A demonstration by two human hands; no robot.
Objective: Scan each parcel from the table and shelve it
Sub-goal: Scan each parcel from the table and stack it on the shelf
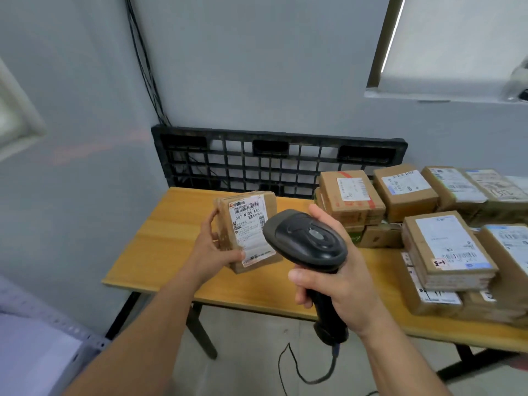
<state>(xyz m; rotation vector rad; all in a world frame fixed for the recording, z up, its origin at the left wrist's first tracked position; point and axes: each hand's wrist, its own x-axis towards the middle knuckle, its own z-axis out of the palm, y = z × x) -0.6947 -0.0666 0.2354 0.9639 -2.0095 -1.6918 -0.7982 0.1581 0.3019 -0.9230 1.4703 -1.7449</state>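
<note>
Head view shows the left hand (pixel 213 247) grasping a small parcel (pixel 248 230), with the thumb on the lower front and the fingers round the left edge. The parcel is lifted above the worktop (pixel 171 238). The right hand (pixel 337 275) is clenched round the handle of the scanner (pixel 305 238). The scanner head sits just right of the parcel and covers the lower right corner of its label (pixel 250 224).

The parcel stands with its long axis nearly upright, its top leaning a little left, and the label faces the person. The barcode is at the top of the label, above and left of the scanner head. I judge that the scan step is in hand: the scanner nose must point at that barcode, or the left hand must tilt the parcel toward it.

More parcels (pixel 405 192) lie on the worktop, right of the right hand.
</note>
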